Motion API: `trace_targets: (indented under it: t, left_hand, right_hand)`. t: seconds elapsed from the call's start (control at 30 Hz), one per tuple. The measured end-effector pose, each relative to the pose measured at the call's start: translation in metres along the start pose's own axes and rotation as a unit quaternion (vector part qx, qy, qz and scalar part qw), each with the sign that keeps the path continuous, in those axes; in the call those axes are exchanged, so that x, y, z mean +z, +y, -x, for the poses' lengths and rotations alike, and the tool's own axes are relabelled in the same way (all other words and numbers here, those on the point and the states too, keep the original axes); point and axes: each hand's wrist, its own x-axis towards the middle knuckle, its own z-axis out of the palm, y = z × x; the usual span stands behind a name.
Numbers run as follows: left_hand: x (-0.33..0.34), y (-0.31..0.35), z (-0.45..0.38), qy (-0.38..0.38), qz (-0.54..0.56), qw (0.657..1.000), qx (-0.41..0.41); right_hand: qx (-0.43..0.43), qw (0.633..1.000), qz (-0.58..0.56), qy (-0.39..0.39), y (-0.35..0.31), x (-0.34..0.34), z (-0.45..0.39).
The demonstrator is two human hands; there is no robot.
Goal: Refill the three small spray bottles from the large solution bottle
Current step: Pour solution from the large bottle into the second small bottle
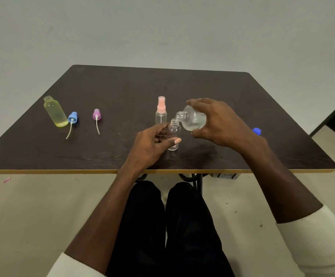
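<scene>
I am watching the right hand point(214, 122) gripping the large clear bottle point(192, 118) from above, fingers curled round its body, tipping it so its open neck is pointing left and down, just beside the mouth of a small clear bottle point(174, 134). I cannot tell whether liquid is running across. The left hand point(152, 144) is curling round that small bottle, thumb in front and fingers behind, keeping it upright on the dark table point(122, 86); its spray head is off.

Just behind it a second small clear bottle point(161, 112) is standing with its pink spray head screwed on. Well off to the left a yellow bottle point(55, 111) is standing with its neck open. A blue spray head point(72, 117) is lying against its base, tube trailing toward me, and a purple spray head point(96, 114) is lying near that one, apart from it — tube trailing the same way. Behind my view of the right wrist a blue cap point(256, 131) is sitting on the table, partly hidden
</scene>
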Motion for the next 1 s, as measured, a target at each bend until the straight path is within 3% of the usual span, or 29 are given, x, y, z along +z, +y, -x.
trace_targets:
  t: [1.0]
  left_hand:
    - [-0.001,0.006,0.003,-0.008,0.013,1.0,0.015]
  right_hand:
    - [-0.002,1.0,0.013,0.004,-0.013,-0.012,-0.001]
